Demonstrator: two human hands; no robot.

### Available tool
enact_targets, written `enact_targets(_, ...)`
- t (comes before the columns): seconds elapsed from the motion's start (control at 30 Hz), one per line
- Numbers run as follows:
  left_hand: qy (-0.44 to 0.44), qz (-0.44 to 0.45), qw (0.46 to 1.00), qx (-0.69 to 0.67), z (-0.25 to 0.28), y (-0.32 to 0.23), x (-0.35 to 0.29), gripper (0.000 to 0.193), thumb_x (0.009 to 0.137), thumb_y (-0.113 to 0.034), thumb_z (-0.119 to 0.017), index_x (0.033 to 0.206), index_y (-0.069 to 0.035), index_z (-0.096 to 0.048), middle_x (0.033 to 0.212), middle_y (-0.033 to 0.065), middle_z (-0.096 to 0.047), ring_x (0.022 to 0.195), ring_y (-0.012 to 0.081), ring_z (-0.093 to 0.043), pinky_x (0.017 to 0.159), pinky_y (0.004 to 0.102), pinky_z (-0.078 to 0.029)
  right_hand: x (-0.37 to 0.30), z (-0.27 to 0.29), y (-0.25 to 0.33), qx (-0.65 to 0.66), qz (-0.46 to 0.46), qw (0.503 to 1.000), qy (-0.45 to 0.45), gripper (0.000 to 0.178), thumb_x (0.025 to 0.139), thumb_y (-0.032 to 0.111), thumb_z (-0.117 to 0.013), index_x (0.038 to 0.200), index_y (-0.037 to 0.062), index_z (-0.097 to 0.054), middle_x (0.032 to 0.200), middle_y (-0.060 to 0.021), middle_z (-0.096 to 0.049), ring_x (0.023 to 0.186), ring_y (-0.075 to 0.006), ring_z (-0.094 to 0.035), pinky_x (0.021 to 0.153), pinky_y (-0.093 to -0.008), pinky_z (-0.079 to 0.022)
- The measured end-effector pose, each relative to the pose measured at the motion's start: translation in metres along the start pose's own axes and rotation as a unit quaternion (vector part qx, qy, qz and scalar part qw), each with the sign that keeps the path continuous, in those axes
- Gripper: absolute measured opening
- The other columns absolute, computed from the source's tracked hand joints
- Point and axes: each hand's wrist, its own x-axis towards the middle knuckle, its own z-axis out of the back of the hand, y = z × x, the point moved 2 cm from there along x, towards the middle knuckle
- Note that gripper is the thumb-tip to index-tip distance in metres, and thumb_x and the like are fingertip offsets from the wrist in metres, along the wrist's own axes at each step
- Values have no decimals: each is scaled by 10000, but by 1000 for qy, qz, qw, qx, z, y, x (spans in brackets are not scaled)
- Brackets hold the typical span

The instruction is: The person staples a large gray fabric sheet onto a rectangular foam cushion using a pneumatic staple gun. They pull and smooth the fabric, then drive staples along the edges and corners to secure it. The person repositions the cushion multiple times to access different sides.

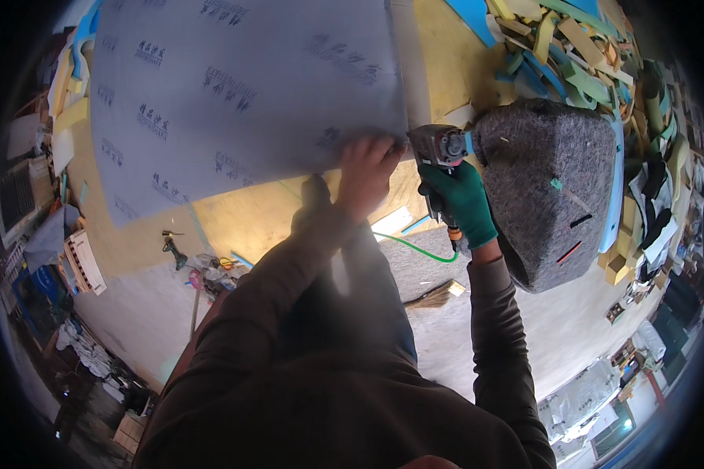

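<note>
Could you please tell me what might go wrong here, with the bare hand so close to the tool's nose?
1. The bare left hand pins the grey printed fabric sheet right beside the nose of the grey pneumatic staple gun; a misfire could probably hit the fingers.
2. The thin green air hose trails below the green-gloved right hand and might snag.
3. If the left grip slips, the fabric may wrinkle or shift.

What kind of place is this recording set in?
Most likely an upholstery workshop. The right hand, in a green glove, holds a pneumatic staple gun against a grey printed fabric sheet that the left hand pins down, with foam offcuts piled behind.
</note>
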Motion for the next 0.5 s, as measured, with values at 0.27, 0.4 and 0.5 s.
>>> enact_targets(0.27, 24, -26, 998, 47, -3, 5, -12, 537, 874, -135, -638, 1400, -62, -722, 1383, 60, -601, 1251, 283, -545, 1033, 487, -440, 8, -3, -7, -110, -83, 990, -21, 287, 1000, 301, -773, 938, 22, -750, 734, -83, -764, 568, -145, -691, 541, -328, -509)
enact_targets(0.4, 21, -29, 998, 45, -1, 7, -17, 548, 886, -148, -631, 1419, -48, -709, 1416, 63, -597, 1278, 280, -537, 1055, 482, -434, 13, -2, -1, -170, -74, 983, -9, 320, 1000, 326, -774, 922, 17, -747, 707, -80, -761, 574, -134, -705, 537, -308, -510)
enact_targets(0.5, 30, -32, 998, 45, 1, 8, -16, 539, 893, -145, -631, 1417, -44, -708, 1428, 59, -595, 1298, 281, -527, 1069, 481, -430, 17, -2, 1, -203, -66, 977, -11, 297, 1010, 304, -764, 928, 19, -749, 700, -60, -753, 568, -129, -698, 534, -298, -509)
